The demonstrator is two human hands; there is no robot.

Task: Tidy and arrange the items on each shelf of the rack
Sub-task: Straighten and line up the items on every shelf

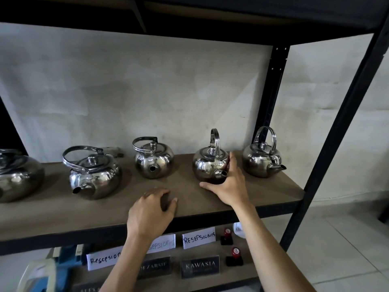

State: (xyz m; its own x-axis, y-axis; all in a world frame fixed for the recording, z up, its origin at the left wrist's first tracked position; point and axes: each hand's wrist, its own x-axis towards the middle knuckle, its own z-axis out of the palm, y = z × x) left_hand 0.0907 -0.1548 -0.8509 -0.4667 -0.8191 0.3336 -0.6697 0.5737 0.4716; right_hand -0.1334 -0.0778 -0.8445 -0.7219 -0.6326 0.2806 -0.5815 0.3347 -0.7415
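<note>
1. Pale wall behind; my brown shelf [189, 199] carries a row of steel kettles.
2. Biggest kettle [19, 175] sits at nine o'clock, smaller ones toward three.
3. My right hand [228, 186] cups the fourth kettle [207, 168] at two o'clock, thumb and fingers curled round its base.
4. My left hand [150, 209] rests on the shelf, loosely curled, holding nothing.
5. Polished steel looks slippery and light; I'd judge the upright handle the surest hold.

Brown shelf [189, 186] of a black rack, five steel kettles in a row on it, one kettle [207, 165] against the right fingers [231, 163], another [262, 159] just beyond them, three kettles [153, 159] past the left fingers [155, 193]
</note>
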